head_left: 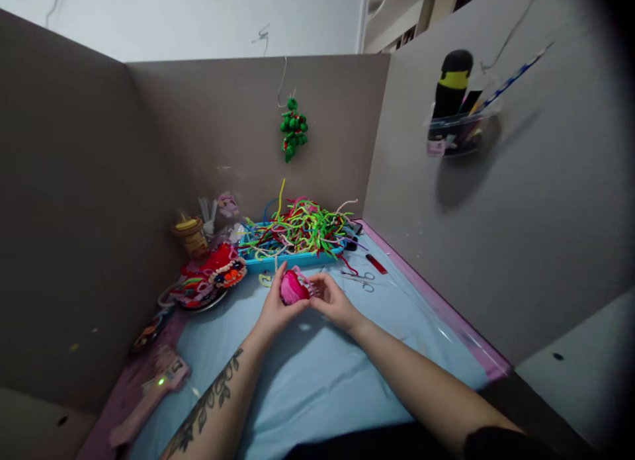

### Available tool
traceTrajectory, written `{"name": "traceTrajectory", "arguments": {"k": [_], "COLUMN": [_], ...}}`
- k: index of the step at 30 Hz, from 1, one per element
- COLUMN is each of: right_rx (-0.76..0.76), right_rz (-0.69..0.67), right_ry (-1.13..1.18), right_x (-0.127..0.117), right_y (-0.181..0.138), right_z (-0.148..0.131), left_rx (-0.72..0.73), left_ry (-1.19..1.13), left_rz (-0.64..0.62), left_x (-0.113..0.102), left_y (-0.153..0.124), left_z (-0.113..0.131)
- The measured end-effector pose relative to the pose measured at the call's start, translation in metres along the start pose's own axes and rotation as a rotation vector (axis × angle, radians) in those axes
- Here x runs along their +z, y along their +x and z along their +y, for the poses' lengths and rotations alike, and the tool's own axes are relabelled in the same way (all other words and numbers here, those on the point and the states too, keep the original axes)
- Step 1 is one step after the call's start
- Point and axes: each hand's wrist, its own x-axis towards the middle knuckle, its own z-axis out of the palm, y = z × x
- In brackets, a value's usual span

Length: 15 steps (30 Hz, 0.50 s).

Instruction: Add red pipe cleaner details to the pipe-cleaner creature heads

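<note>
A small rounded pink-and-red piece is held above the blue cloth, between my two hands. My left hand is closed around its left side, thumb up along the edge. At its right edge is a pale pink looped strand, which the fingertips of my right hand pinch. Just behind my hands stands a blue tray heaped with fuzzy pipe cleaners in green, red, pink and yellow. To the right of my right hand lie scissors.
A plate of colourful fuzzy crafts and a lidded cup stand left. A pink glue gun with a green light lies front left. A red bar lies right. Grey panels enclose the table; a pen holder hangs right.
</note>
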Motion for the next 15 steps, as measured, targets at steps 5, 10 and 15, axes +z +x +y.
{"name": "traceTrajectory", "arguments": {"k": [5,10,15], "right_rx": [-0.366,-0.432,-0.415], "right_rz": [0.084,0.101,0.143], "right_ry": [-0.471,-0.505,-0.481], "right_x": [-0.003,-0.003,-0.0059], "right_y": [-0.003,-0.0028,-0.0026], "right_z": [-0.0091,-0.0087,-0.0066], "left_rx": [0.158,0.198,0.147], "left_ry": [0.298,0.366,0.322], "left_rz": [0.05,0.014,0.029], "left_x": [-0.003,-0.0007,0.0001], "left_y": [0.0021,0.0,-0.0012], "left_z": [-0.0077,-0.0083,-0.0081]}}
